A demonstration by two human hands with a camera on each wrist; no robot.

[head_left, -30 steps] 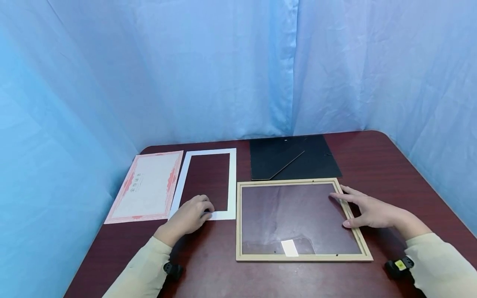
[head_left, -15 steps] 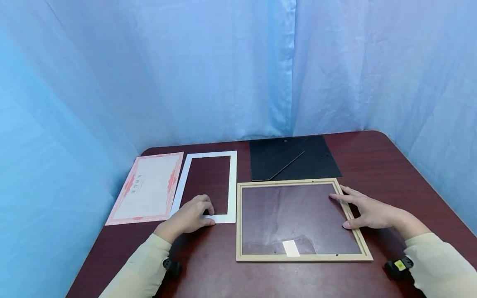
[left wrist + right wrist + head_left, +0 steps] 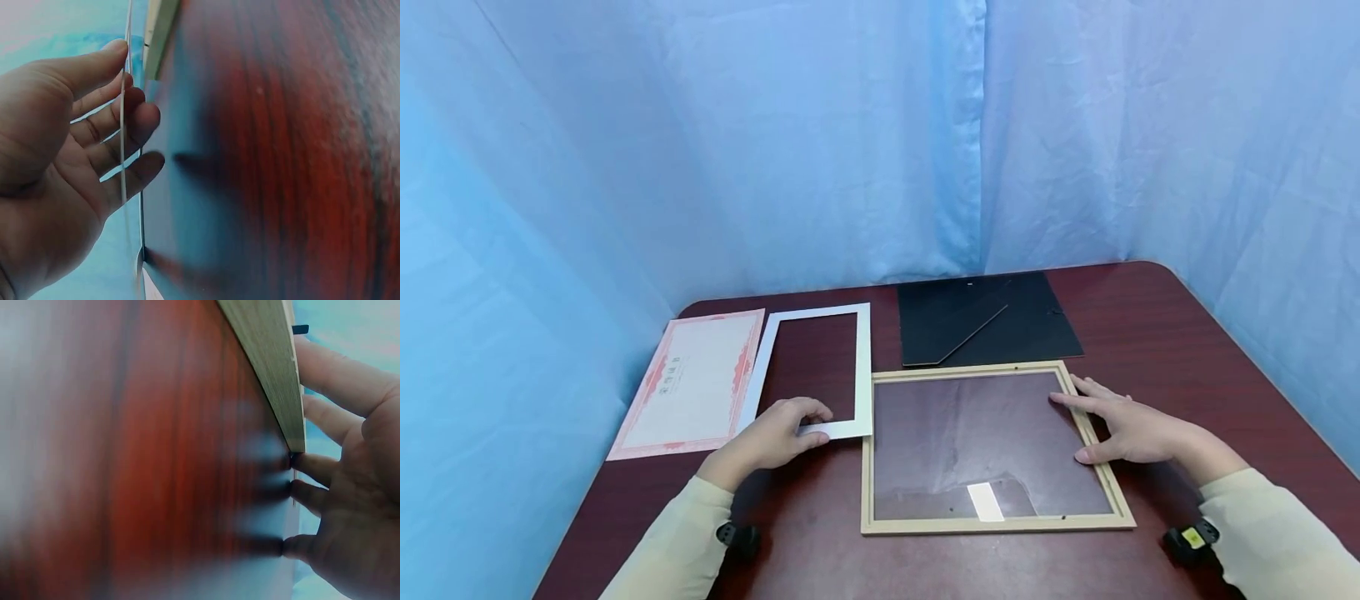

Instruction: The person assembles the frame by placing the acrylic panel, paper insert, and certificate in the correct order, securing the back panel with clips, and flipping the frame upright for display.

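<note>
Pinched between thumb and fingers of the left hand (image 3: 773,435) is the near edge of the white mat board (image 3: 814,371), thumb on top and fingers beneath, as the left wrist view shows; that near edge is lifted slightly off the dark red table (image 3: 1180,333). Flat and relaxed, the right hand (image 3: 1126,427) rests with straight fingers on the right rail of the wooden picture frame (image 3: 985,525), gripping nothing. This frame lies flat at the table's near middle, its glass carrying a small white label. Left of the mat lies a red-bordered certificate (image 3: 694,383). Beyond the frame sits the black backing board (image 3: 988,327). Blue curtains (image 3: 820,133) hang behind.
</note>
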